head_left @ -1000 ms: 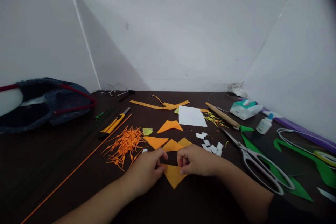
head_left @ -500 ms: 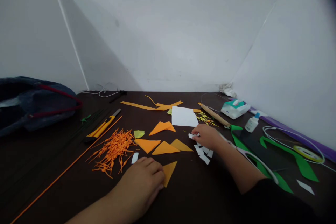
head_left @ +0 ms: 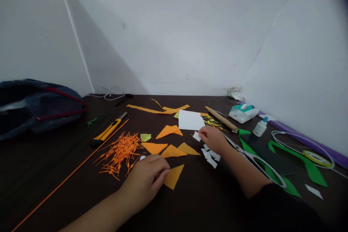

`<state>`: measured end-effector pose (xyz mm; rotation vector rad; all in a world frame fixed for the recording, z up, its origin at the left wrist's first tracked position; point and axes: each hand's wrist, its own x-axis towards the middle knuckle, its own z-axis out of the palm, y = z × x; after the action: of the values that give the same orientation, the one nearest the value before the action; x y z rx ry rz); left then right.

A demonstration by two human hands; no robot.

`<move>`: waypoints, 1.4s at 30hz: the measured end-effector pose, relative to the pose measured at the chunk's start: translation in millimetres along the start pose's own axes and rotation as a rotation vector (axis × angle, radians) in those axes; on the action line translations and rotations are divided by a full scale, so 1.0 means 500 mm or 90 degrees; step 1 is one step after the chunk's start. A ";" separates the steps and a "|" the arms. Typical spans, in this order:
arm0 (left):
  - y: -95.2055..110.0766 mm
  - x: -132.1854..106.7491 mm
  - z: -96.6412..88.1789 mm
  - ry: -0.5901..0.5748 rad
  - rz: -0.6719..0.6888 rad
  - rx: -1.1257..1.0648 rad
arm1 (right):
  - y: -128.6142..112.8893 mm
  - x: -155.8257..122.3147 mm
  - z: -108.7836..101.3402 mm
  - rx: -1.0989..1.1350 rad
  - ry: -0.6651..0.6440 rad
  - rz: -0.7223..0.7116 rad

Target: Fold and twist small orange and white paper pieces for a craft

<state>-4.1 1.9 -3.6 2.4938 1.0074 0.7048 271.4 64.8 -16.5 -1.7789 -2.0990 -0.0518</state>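
My left hand [head_left: 145,180] rests on the dark table [head_left: 81,195], fingers curled, with its fingertips pressing the left edge of an orange paper triangle [head_left: 174,175]. My right hand [head_left: 213,138] is further back and pinches a small white paper piece [head_left: 196,136] just above the table. Several more white paper bits [head_left: 210,156] lie just under that hand. Other orange triangles [head_left: 171,150] lie between the two hands, and a white paper sheet [head_left: 190,120] sits behind them.
A pile of thin orange strips [head_left: 119,151], a yellow utility knife [head_left: 107,133] and a long orange stick [head_left: 67,177] lie to the left. Scissors [head_left: 255,159], green paper shapes [head_left: 307,163], a glue bottle [head_left: 260,127] and a teal-white dispenser [head_left: 243,112] are on the right. A dark bag [head_left: 35,105] sits far left.
My right hand left the orange triangle, reached back to the white bits and lifted one piece. My left hand stayed on the triangle.
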 end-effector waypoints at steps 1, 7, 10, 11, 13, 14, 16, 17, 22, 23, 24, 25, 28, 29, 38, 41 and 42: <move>-0.004 0.001 0.003 0.029 -0.007 -0.020 | -0.005 0.000 0.000 0.011 0.004 0.004; -0.017 0.002 0.011 0.104 -0.055 -0.094 | -0.028 -0.002 0.007 0.015 0.016 0.002; -0.015 0.002 0.011 0.099 -0.059 -0.093 | -0.029 -0.001 0.010 -0.021 0.033 0.013; -0.015 0.002 0.012 0.096 -0.061 -0.092 | -0.028 0.001 0.011 -0.030 0.037 0.021; -0.014 0.002 0.013 0.093 -0.061 -0.097 | -0.025 0.003 0.015 -0.041 0.037 0.040; -0.013 0.002 0.013 0.094 -0.060 -0.102 | -0.024 0.005 0.017 -0.045 0.032 0.047; -0.013 0.001 0.013 0.096 -0.059 -0.112 | -0.022 0.006 0.022 -0.051 0.019 0.056; -0.013 0.000 0.013 0.099 -0.059 -0.114 | -0.021 0.007 0.024 -0.053 0.013 0.056; -0.012 0.001 0.011 0.095 -0.056 -0.100 | -0.020 0.007 0.025 -0.031 -0.001 0.017; -0.012 0.001 0.010 0.094 -0.055 -0.096 | -0.020 0.007 0.024 -0.023 0.000 0.010; -0.012 0.001 0.010 0.094 -0.055 -0.090 | -0.019 0.007 0.023 -0.015 0.002 0.008; -0.012 0.001 0.011 0.093 -0.054 -0.086 | -0.018 0.007 0.023 -0.009 0.006 0.010; -0.014 0.001 0.012 0.091 -0.052 -0.079 | -0.016 0.006 0.022 0.009 0.019 0.031; -0.014 0.000 0.013 0.093 -0.051 -0.080 | -0.015 0.005 0.022 0.015 0.020 0.037; -0.015 0.000 0.011 0.078 -0.055 -0.064 | -0.012 0.003 0.026 0.043 0.024 0.068; -0.013 0.001 0.010 0.074 -0.059 -0.060 | -0.015 0.004 0.026 0.048 0.005 0.041; -0.013 0.001 0.010 0.072 -0.060 -0.057 | -0.016 0.004 0.027 0.049 -0.003 0.028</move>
<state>-4.5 6.2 -10.5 2.3367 1.0996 0.8496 260.0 68.8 -26.5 -1.7813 -2.0360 0.0449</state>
